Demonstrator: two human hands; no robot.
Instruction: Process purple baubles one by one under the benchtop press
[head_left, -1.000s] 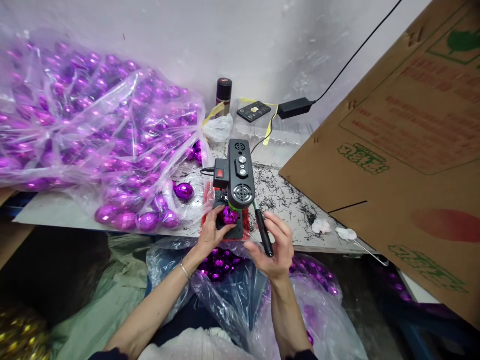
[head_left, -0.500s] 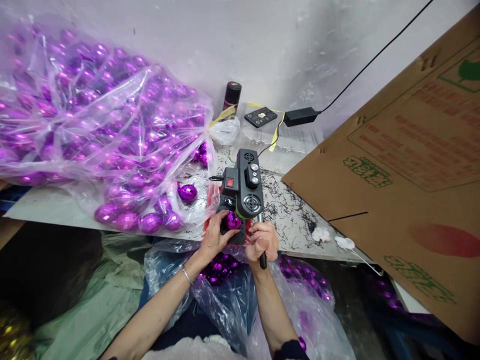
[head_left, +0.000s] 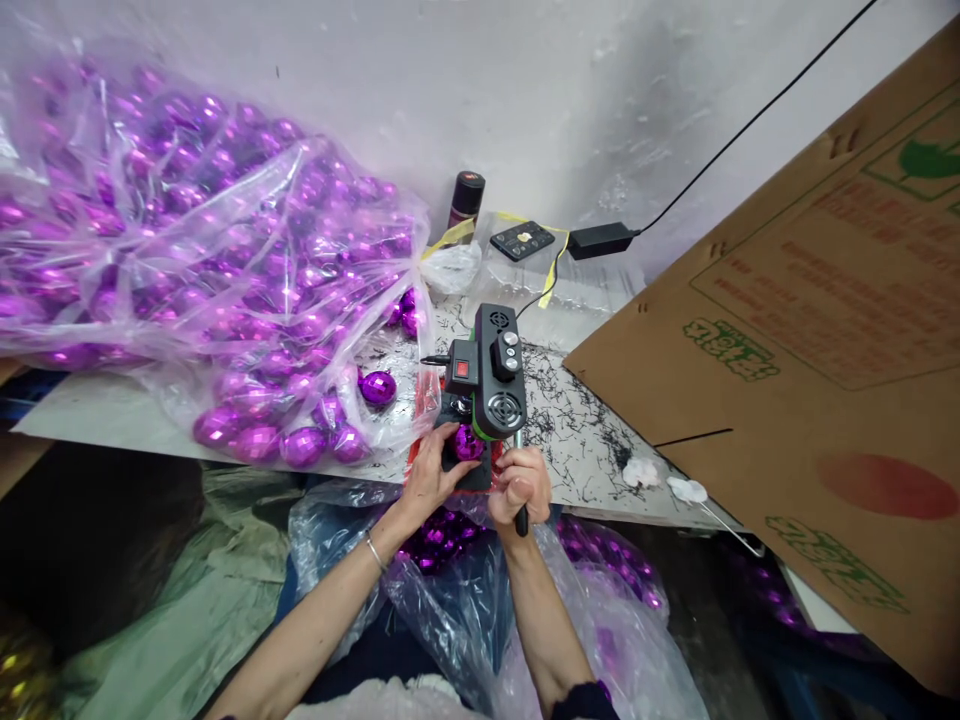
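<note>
A shiny purple faceted ball ornament point(head_left: 469, 441) sits under the front end of a small black bench machine point(head_left: 500, 365) with round fan grilles, knobs and a red switch. My left hand point(head_left: 433, 472) holds the ball between thumb and fingers at the machine's dark base point(head_left: 475, 474). My right hand point(head_left: 520, 485) is closed around the machine's lever handle point(head_left: 522, 520), whose black end shows below the fist. Red plastic film point(head_left: 415, 450) lies under the base. Part of the ball is hidden beneath the machine head.
A big clear bag of purple balls point(head_left: 225, 250) fills the left of the table point(head_left: 97, 410). One loose purple ball point(head_left: 377, 388) lies beside it. Black scraps litter the tabletop. A cardboard box point(head_left: 787, 400) leans at right; a phone point(head_left: 522, 240), black can point(head_left: 466, 200) and power adapter point(head_left: 600, 241) stand behind.
Little differs. My right hand and the lever end have shifted slightly left; my left hand stays on the ball. The whole view has moved a touch.
</note>
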